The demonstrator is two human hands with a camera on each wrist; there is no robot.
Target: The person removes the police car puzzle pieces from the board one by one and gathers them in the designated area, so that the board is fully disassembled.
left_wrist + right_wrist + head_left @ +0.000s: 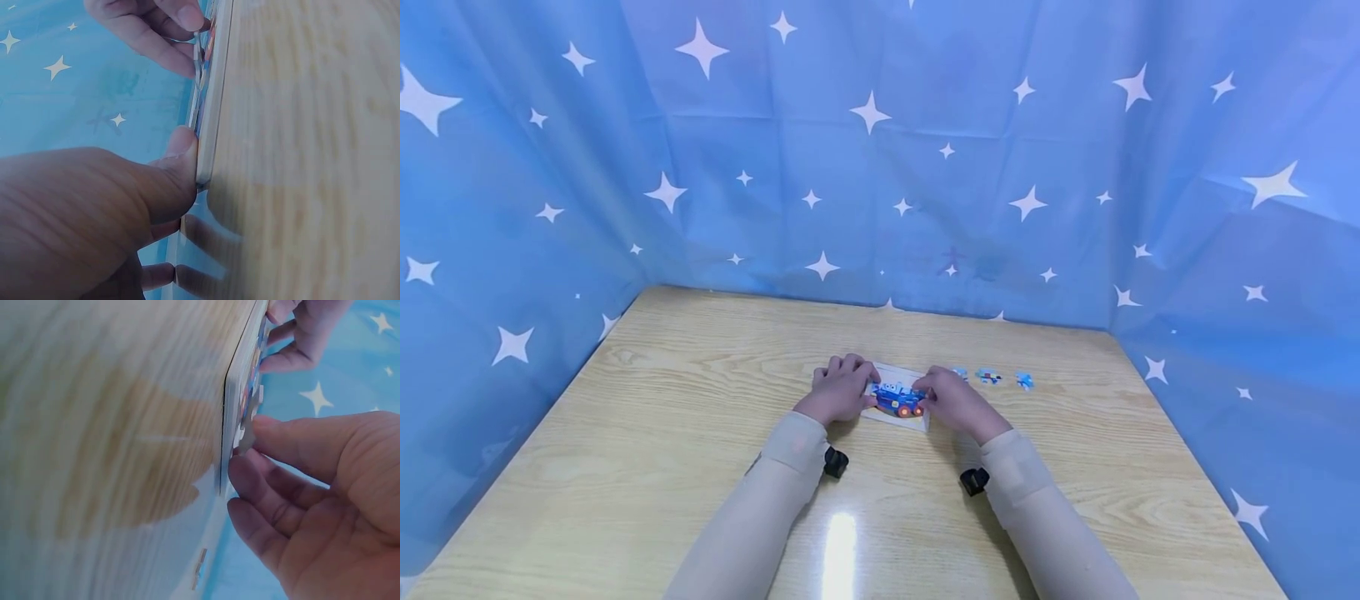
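Observation:
A jigsaw board [887,421] with a pale border and a blue cartoon vehicle picture lies flat on the table. My left hand [842,389] holds it at the left side; in the left wrist view the thumb [181,150] presses on its edge, and bent fingers reach down beyond it. Over the board's right side, my right hand [953,400] pinches a jigsaw piece [246,436] between thumb and fingers. The piece is tilted and seen nearly edge-on, close above the picture. Whether it touches the board I cannot tell.
Loose jigsaw pieces [988,376] lie on the wooden table [662,467] to the right of the board, one partly behind my right hand. A blue curtain [880,192] with white stars stands round the table's back and sides.

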